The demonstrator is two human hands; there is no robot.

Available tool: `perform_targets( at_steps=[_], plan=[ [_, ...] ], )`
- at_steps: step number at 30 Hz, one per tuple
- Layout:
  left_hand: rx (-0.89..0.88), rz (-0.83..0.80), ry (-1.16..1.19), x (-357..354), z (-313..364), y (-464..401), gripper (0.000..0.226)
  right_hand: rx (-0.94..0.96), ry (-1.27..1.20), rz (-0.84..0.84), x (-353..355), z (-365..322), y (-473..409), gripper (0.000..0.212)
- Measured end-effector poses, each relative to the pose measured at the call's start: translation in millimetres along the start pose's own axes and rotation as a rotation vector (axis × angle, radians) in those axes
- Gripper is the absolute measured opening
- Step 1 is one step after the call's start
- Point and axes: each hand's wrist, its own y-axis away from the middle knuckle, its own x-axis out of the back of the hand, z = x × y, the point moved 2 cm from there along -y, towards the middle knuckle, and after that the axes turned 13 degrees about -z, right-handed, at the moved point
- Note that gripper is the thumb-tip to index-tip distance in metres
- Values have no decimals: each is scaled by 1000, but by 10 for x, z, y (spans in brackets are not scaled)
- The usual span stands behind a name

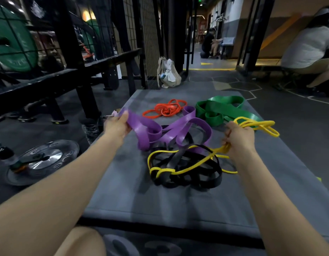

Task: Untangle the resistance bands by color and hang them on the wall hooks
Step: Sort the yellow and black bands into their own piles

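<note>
On a grey mat (134, 196) lies a tangle of resistance bands. My left hand (116, 125) grips one end of the wide purple band (178, 133), lifted off the mat. My right hand (240, 136) is closed on the thin yellow band (195, 165), whose loops stick out past the hand to the right and run down through the black bands (189, 172) in the middle. The purple, yellow and black bands are still interlaced. A red band (166, 109) and a wide green band (224, 109) lie apart at the far side of the mat.
A black steel rack (71, 76) and wire mesh stand to the left. A weight plate (43, 159) lies on the floor at left. A beige bag (168, 73) leans behind the mat. A seated person (311, 50) is at the right, another (209, 44) far down the corridor.
</note>
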Motion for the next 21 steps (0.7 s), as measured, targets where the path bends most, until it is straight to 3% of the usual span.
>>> perform_targets(
  at_steps=[4,5,7,8,10,12,15,19,21],
  plan=[
    [278,317,-660,473,-239,230,22,13,50,-6,-27,21,43,33],
    [294,412,-797,512,-244,360,32,15,62,-14,-31,35,51,34],
    [86,474,-991,487,-250,521,41,14,91,-31,-48,64,64,34],
    [-83,369,-1049,403,-266,558,34,12,102,-36,-59,73,70,35],
    [-298,-14,-1100,180,-395,605,20,4,106,-35,-80,75,86,34],
    [-222,-299,-1195,-36,-583,664,22,5,94,-25,-79,56,99,34],
    [75,-321,-1300,-119,-881,644,39,-10,48,-4,-39,50,107,33],
    [155,-400,-1101,-128,-1018,641,15,-17,38,-27,35,85,91,30],
    [98,-359,-1166,-78,-917,662,28,-9,55,-48,54,98,89,32]
  ],
)
